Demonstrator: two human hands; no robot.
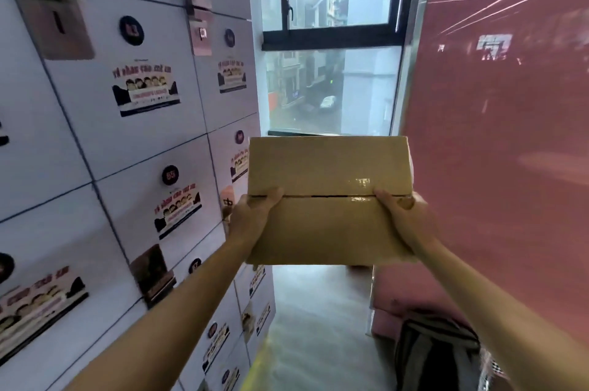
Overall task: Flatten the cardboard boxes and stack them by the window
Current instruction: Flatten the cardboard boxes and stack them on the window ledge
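A brown cardboard box (328, 167) is held up in front of me at chest height, its two top flaps closed with a seam running across the middle. My left hand (251, 215) grips the box's left side with the thumb on top near the seam. My right hand (404, 215) grips the right side the same way. Clear tape glints on the flaps near the right thumb. The window (331, 39) is straight ahead beyond the box.
White lockers (111, 135) with stickers line the left wall. A glossy pink wall (510, 135) runs along the right. A striped bag (436, 355) and pink pieces lie on the floor at lower right. A narrow strip of grey floor (318, 311) leads toward the window.
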